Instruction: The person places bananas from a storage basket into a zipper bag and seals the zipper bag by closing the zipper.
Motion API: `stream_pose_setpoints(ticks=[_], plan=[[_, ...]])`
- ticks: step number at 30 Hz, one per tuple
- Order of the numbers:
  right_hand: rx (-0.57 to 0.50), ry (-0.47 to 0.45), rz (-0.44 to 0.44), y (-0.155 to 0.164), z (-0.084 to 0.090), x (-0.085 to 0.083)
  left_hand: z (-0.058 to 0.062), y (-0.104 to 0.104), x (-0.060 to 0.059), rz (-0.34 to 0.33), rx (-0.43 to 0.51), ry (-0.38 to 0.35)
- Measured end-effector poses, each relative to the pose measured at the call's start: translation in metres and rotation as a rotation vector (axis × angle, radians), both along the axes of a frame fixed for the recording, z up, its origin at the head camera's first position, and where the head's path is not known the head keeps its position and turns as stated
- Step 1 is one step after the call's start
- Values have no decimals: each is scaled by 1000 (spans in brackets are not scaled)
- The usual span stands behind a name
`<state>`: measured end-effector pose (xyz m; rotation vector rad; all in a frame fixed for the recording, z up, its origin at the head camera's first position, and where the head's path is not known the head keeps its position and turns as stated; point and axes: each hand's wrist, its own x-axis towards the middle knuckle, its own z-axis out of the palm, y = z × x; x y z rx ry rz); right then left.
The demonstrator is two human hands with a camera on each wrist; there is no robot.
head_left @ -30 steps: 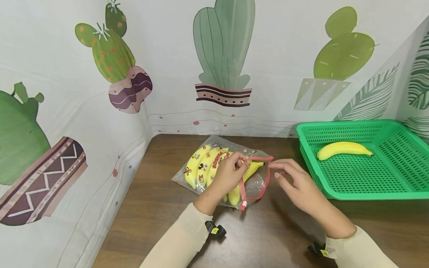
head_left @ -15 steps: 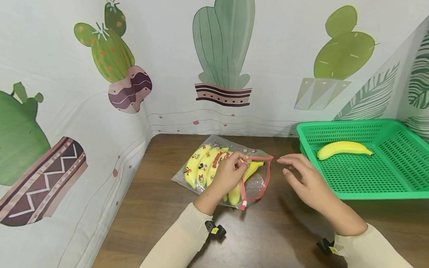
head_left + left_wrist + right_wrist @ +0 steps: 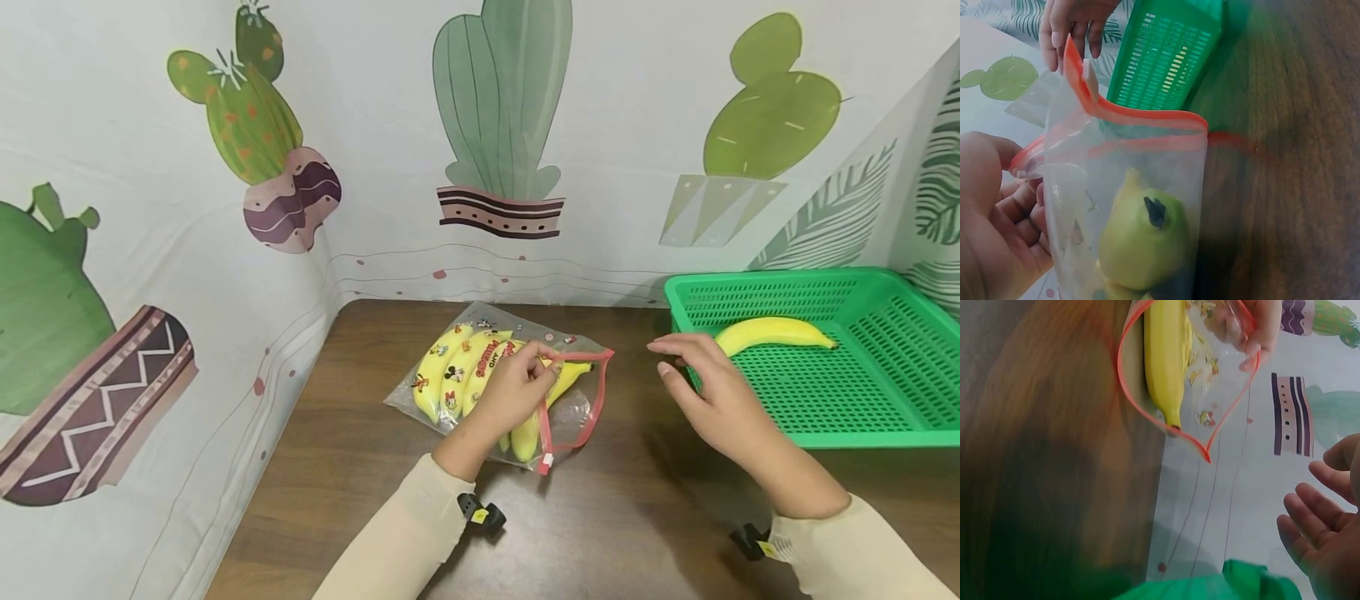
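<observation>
The left hand pinches the upper lip of the bag at its red zip edge, so its grip is narrow and closed on thin plastic; the bag lies on the desk with several bananas inside, and its mouth stands open toward the basket. The right hand is free, its fingers loosely spread and holding nothing; it hovers between the bag and the basket, close to the basket's near rim. One loose banana lies in the basket, near its back-left part.

The main risk, in my judgement, is at the mouth; only one lip is held, and the lower lip rests slack on the desk, so the opening may fall shut if the pinch slides along the zip. In the left wrist view a banana tip sits quite near the opening; it leaves little room, and a new fruit pushed in may catch on the red edge or push the bag away over the smooth wood. The plastic is thin and slippery; a pull too strong may drag the whole bag, and the fruits inside may roll out. The right hand is also very near the basket wall; it may knock the rim.
</observation>
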<state>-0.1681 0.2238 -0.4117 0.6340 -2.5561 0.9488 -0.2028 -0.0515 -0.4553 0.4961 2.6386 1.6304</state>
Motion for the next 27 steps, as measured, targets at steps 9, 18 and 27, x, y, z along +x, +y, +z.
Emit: stream_pose_setpoints(ticks=[9, 18, 27], plan=[[49, -30, -35, 17, 3, -5, 2, -1, 1, -14, -26, -33], [69, -56, -40, 32, 7, -10, 1, -2, 0, -11, -25, -26], [79, -166, -102, 46, 10, -14, 2, -2, 1, 3, -30, -35]])
